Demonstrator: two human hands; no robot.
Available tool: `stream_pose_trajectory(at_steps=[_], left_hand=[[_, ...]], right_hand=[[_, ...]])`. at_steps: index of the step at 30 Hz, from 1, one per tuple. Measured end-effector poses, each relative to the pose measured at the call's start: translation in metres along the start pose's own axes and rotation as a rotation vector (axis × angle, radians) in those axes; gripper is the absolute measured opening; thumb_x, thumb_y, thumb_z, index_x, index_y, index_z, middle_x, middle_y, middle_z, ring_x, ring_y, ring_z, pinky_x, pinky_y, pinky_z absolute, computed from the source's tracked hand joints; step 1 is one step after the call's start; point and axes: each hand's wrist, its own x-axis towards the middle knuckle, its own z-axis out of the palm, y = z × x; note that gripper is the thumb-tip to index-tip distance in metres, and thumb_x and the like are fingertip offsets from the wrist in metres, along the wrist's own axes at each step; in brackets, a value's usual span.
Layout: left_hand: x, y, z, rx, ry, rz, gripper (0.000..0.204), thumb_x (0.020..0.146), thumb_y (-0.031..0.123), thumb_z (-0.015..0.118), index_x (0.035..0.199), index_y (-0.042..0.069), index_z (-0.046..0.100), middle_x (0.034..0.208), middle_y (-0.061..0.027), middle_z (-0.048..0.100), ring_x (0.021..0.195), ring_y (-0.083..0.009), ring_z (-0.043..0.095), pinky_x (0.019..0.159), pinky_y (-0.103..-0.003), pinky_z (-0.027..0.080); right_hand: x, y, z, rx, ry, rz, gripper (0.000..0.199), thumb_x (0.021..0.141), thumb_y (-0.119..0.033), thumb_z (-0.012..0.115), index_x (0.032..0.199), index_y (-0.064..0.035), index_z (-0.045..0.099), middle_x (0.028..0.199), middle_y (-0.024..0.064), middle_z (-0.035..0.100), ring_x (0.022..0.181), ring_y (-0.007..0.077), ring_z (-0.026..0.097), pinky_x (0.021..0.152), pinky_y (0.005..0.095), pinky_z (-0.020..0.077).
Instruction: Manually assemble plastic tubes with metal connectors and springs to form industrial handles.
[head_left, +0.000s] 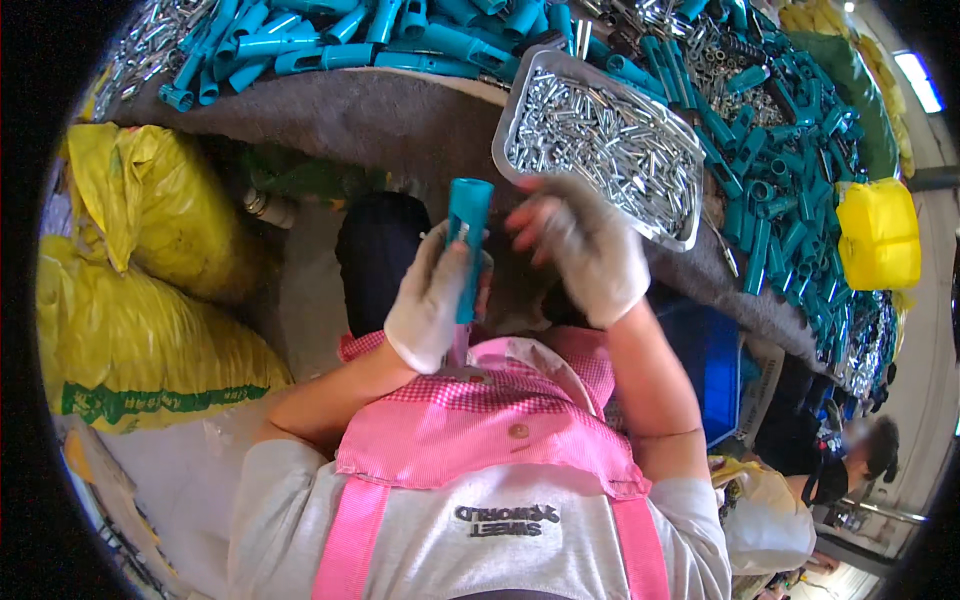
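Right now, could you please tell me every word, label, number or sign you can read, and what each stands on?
Light grey shirt: two lines of dark lettering, wording not copied here.
Lower yellow sack: print on its green band, too small to read.

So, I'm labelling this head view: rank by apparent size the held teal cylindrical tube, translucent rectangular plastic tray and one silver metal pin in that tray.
1. Translucent tray
2. Teal tube
3. Silver pin
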Motion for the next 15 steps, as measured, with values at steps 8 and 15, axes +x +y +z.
stream_pose_trajectory(at_steps=[8,15], left_hand=[[0.024,0.000,-0.016,-0.802,-0.042,-0.464,0.026,0.095,0.033,0.046,0.107,0.010,0.047,0.084,-0.0063,0.054,0.065,-0.0139,0.051,0.055,-0.027,0.044],[0.028,0.004,-0.022,-0.764,-0.187,-0.525,0.037,0.097,0.033,0.040,0.125,0.010,0.042,0.087,-0.0048,0.054,0.066,-0.0126,0.051,0.055,-0.026,0.042]], right_hand=[[0.098,0.023,-0.040,-1.145,0.081,-0.165,0.022,0.080,-0.022,0.061,0.098,-0.0113,0.066,0.099,0.0124,0.060,0.088,0.0338,0.059,0.079,0.0415,0.0474],[0.095,0.017,-0.042,-1.039,0.082,-0.120,0.014,0.076,-0.018,0.064,0.089,-0.0120,0.066,0.092,0.0114,0.062,0.085,0.0319,0.060,0.075,0.0397,0.0474]])
